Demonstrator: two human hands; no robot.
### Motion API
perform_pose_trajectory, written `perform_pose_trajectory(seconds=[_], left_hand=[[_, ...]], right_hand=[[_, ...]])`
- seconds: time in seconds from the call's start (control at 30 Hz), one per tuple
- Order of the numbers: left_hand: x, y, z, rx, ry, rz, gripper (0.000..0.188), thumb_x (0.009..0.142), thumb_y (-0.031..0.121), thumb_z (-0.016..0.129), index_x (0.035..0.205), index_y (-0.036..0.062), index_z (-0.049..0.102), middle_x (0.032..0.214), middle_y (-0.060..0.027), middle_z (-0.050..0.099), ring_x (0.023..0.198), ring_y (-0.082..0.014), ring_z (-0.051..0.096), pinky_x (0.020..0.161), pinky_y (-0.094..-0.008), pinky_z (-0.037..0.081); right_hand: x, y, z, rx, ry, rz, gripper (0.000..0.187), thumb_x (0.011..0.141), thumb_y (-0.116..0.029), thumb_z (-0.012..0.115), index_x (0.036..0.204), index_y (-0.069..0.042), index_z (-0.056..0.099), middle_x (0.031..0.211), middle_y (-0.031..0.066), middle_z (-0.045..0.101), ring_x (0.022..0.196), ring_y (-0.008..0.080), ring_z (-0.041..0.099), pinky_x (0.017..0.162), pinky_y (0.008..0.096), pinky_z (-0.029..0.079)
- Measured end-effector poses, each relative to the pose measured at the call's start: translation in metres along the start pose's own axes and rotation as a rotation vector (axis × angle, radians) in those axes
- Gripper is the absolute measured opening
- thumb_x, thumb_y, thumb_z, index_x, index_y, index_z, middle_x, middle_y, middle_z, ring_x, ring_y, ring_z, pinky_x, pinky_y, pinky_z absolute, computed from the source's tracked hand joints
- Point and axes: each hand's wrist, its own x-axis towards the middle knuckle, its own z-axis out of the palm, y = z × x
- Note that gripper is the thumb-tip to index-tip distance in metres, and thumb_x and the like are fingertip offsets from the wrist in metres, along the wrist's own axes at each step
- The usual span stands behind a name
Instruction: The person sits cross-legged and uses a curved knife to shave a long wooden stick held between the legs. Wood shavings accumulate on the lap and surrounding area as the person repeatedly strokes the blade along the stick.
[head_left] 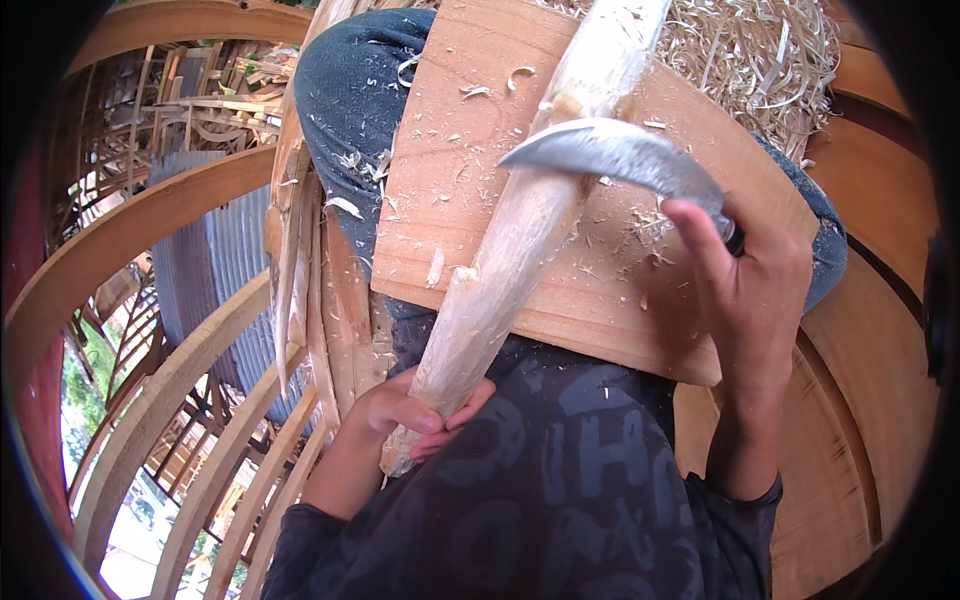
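A pale, peeled wooden pole (510,240) slants from near my body up to the top of the view. Its near end is wrapped by the fingers of my left hand (412,415). My right hand (755,280) grips a curved knife (625,155) like a sickle, its thumb along the blade's base; most of the dark handle is hidden in the fist. The grey blade lies across the pole at a knot, its tip past the left side. Under the pole, a flat wooden board (430,200) rests over my lap, scattered with small shavings.
A heap of curled shavings (760,60) lies beyond the board. Curved wooden ribs (190,430) rise on the left, with corrugated sheeting (235,270) behind them. Rough split timber (300,250) stands beside my left knee (345,110). Curved planks (850,400) line the right.
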Motion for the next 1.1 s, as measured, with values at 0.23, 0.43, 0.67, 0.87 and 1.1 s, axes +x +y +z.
perform_pose_trajectory(seconds=[0.23, 0.43, 0.67, 0.87, 1.1], left_hand=[[-0.002, 0.003, -0.004, 0.061, -0.031, -0.017, 0.042, 0.069, 0.028, 0.074, 0.074, -0.0011, 0.044, 0.052, -0.0027, 0.043, 0.037, -0.0095, 0.047, 0.033, -0.0209, 0.040], [-0.003, 0.002, -0.006, 0.018, -0.024, -0.011, 0.042, 0.068, 0.028, 0.074, 0.073, -0.0006, 0.044, 0.051, -0.0029, 0.043, 0.036, -0.0099, 0.046, 0.032, -0.0208, 0.039], [-0.003, 0.004, -0.003, -0.073, -0.039, -0.052, 0.042, 0.067, 0.027, 0.075, 0.072, 0.0005, 0.043, 0.049, -0.0034, 0.043, 0.036, -0.0094, 0.045, 0.032, -0.0212, 0.038], [-0.004, 0.004, -0.003, -0.097, -0.052, -0.049, 0.042, 0.068, 0.028, 0.074, 0.073, 0.0007, 0.042, 0.048, -0.0036, 0.043, 0.035, -0.0097, 0.044, 0.031, -0.0211, 0.037], [-0.013, -0.002, -0.003, 0.053, -0.001, -0.017, 0.042, 0.066, 0.026, 0.074, 0.077, -0.0017, 0.045, 0.050, -0.0043, 0.044, 0.036, -0.0111, 0.046, 0.032, -0.0225, 0.038]], right_hand=[[0.005, 0.019, -0.027, 0.315, 0.080, 0.295, 0.050, 0.087, -0.039, 0.062, 0.063, 0.003, 0.053, 0.053, -0.0056, 0.032, 0.052, 0.0056, 0.030, 0.044, 0.0252, 0.023], [-0.019, -0.028, 0.000, 0.118, -0.159, -0.084, 0.052, 0.070, -0.045, 0.075, 0.060, 0.000, 0.051, 0.048, 0.0134, 0.041, 0.042, 0.0276, 0.040, 0.042, 0.0334, 0.034], [0.003, -0.011, -0.002, -0.032, -0.103, -0.001, 0.051, 0.077, -0.044, 0.070, 0.061, 0.002, 0.054, 0.046, 0.0088, 0.042, 0.043, 0.0134, 0.038, 0.042, 0.0307, 0.031], [0.006, -0.013, -0.003, -0.021, -0.056, 0.019, 0.053, 0.076, -0.046, 0.069, 0.059, 0.001, 0.053, 0.045, 0.0099, 0.041, 0.042, 0.0166, 0.037, 0.043, 0.0316, 0.031], [0.033, 0.075, -0.034, 0.171, 0.246, 0.442, 0.060, 0.087, -0.049, 0.058, 0.056, -0.002, 0.040, 0.051, -0.0022, 0.031, 0.050, 0.0079, 0.028, 0.046, 0.0280, 0.023]])
